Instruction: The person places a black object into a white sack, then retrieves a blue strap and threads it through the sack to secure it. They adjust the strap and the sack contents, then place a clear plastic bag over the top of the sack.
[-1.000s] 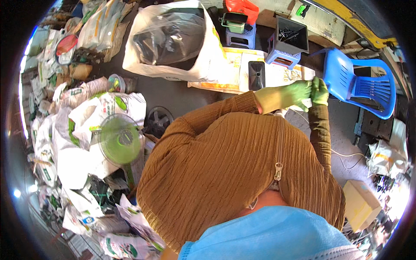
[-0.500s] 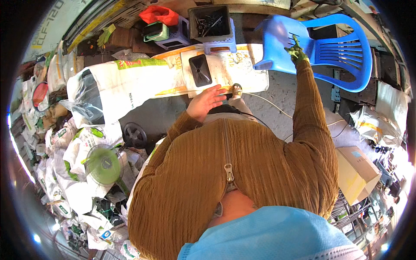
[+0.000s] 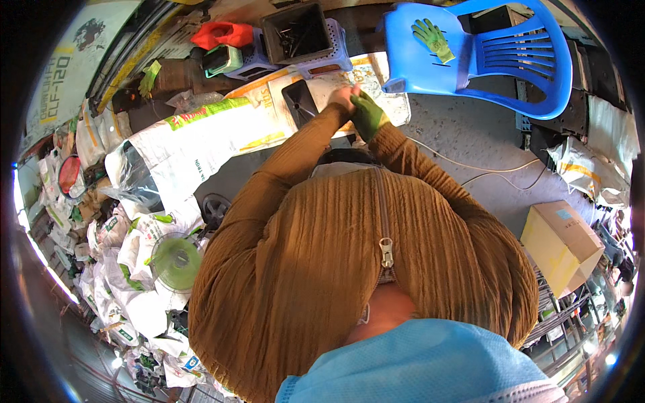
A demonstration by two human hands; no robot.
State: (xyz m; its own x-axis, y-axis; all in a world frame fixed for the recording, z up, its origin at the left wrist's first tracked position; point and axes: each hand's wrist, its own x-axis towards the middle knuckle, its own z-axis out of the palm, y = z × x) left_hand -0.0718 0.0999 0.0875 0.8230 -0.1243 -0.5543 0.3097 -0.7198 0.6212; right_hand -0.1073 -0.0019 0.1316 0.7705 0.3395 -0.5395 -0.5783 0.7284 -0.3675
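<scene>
Left hand: my left hand (image 3: 343, 98) is bare, fingers bent in against the fingertip end of the other hand's glove; I cannot tell whether they grip it.
Right hand: my right hand (image 3: 366, 114) wears a green glove (image 3: 371, 125), its fingers drawn together and pointing up at the left; how far they curl is hidden.
Where they meet: both hands touch in front of me, over the edge of the pale sacking (image 3: 222, 138).
Loose glove: a second green glove (image 3: 433, 40) lies flat, fingers spread, on the seat of the blue chair (image 3: 524, 64), ahead and right of my hands.
Black tray: the black tray (image 3: 299, 102) rests on the sacking, just left of my left hand.
Grey bin: the dark bin (image 3: 269, 33) sits on a bluish stool (image 3: 340, 48), beyond the tray.
Cardboard box: the box (image 3: 554, 252) stands well apart, to my right.
</scene>
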